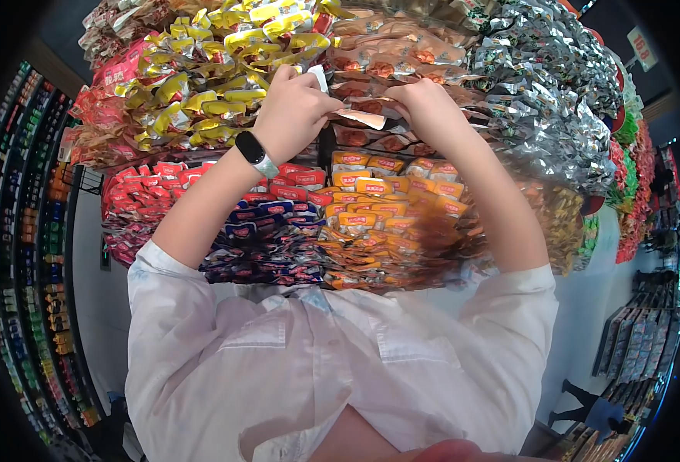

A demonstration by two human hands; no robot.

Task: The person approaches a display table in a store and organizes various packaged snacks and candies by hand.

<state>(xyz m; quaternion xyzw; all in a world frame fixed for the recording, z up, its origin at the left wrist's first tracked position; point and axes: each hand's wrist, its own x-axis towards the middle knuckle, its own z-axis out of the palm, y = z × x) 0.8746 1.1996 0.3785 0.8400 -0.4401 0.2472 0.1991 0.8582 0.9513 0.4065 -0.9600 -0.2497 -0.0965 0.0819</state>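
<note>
My left hand [297,108], with a dark-faced watch [250,147] on its wrist, is closed at the near edge of the brown snack packets. Its thumb and forefinger pinch the left end of a brown packet [361,118], whose pale edge faces me. A small white piece [318,78] sticks up beside its knuckles; I cannot tell what it is. On the other side, my right hand [430,112] has curled fingers at the right end of the same packet. Its fingertips are partly hidden among the packets.
Yellow packets [224,104] fill the left, silver packets [548,100] the right. Nearer me lie red packets [162,185], dark blue packets [259,227] and orange packets [371,208]. Stocked shelves [28,254] line the far left. Another person [598,412] stands at lower right.
</note>
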